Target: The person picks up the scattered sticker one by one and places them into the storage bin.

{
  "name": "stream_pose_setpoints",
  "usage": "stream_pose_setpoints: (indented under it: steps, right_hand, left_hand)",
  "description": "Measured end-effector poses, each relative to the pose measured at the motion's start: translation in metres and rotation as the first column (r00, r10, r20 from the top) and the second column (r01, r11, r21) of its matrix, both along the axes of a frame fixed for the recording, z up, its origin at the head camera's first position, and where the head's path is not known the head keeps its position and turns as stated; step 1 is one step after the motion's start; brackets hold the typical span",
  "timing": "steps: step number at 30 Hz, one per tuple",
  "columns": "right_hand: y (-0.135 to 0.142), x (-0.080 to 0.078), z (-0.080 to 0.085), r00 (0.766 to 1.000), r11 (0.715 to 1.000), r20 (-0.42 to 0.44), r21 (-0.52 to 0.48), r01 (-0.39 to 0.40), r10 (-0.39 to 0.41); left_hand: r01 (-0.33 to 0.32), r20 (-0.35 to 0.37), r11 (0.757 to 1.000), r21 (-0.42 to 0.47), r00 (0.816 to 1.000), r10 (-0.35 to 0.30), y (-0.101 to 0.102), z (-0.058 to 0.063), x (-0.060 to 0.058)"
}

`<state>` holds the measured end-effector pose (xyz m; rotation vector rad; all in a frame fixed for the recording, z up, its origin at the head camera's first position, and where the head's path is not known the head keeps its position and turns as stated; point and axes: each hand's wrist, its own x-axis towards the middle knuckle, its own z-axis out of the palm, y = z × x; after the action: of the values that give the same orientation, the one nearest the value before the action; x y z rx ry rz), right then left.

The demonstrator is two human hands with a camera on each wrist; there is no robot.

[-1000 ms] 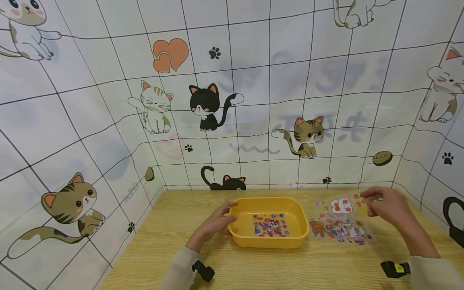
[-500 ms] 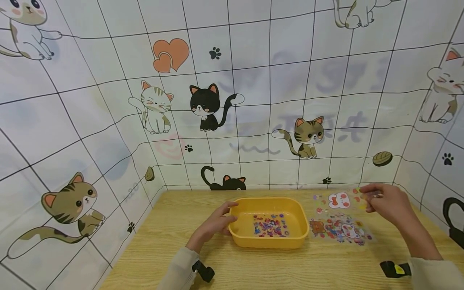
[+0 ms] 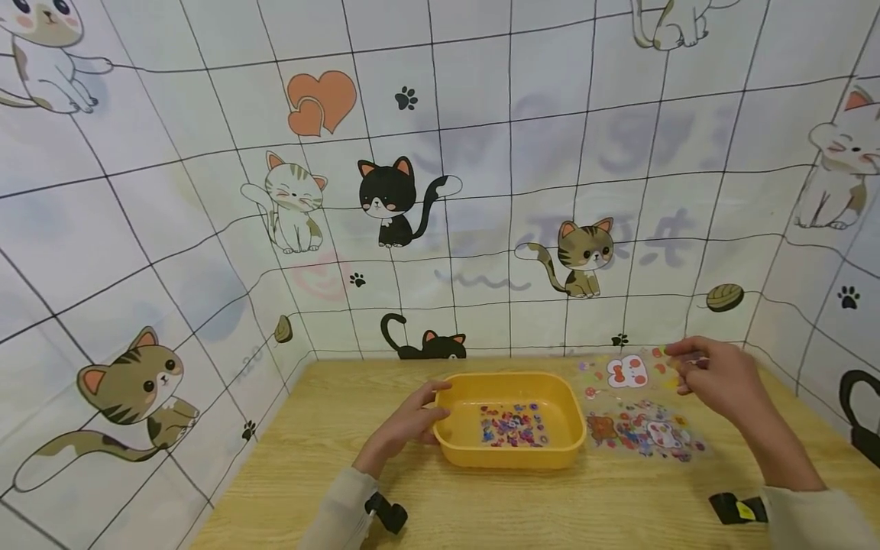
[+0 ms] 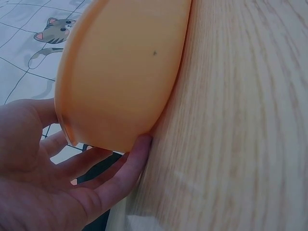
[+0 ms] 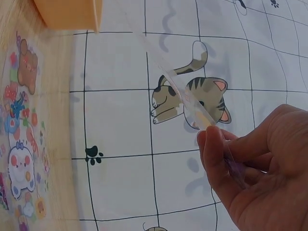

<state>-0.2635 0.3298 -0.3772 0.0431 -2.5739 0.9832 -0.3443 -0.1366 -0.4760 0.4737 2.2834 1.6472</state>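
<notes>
Pinched in right hand: clear sticker sheet, raised off wooden table. Left hand grips yellow plastic tub at its left end, as before. Held sheet has shifted left, nearer the tub; lying sticker sheet, just right of tub, unmoved.

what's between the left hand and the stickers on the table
The yellow tray, with small stickers inside, stands between the left hand and the table stickers in the head view.
</notes>
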Motion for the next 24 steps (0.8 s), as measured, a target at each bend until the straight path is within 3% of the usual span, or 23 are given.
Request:
stream_pose_setpoints:
  steps: [9, 16, 24]
  right_hand:
    - [-0.020, -0.007, -0.002, 0.994, 0.995, 0.034, -0.017, -0.100, 0.100]
    - [-0.045, -0.014, -0.004, 0.983, 0.985, 0.076, -0.056, -0.162, 0.166]
    - [-0.082, -0.028, -0.008, 0.956, 0.962, 0.137, -0.125, -0.245, 0.261]
  left_hand:
    - [0.005, -0.016, 1.000, -0.023, 1.000, -0.006, -0.001, 0.005, 0.005]
    - [-0.003, -0.010, 1.000, -0.020, 1.000, 0.003, 0.001, 0.001, 0.003]
    - [-0.001, -0.010, 1.000, -0.029, 1.000, 0.001, 0.001, 0.002, 0.004]
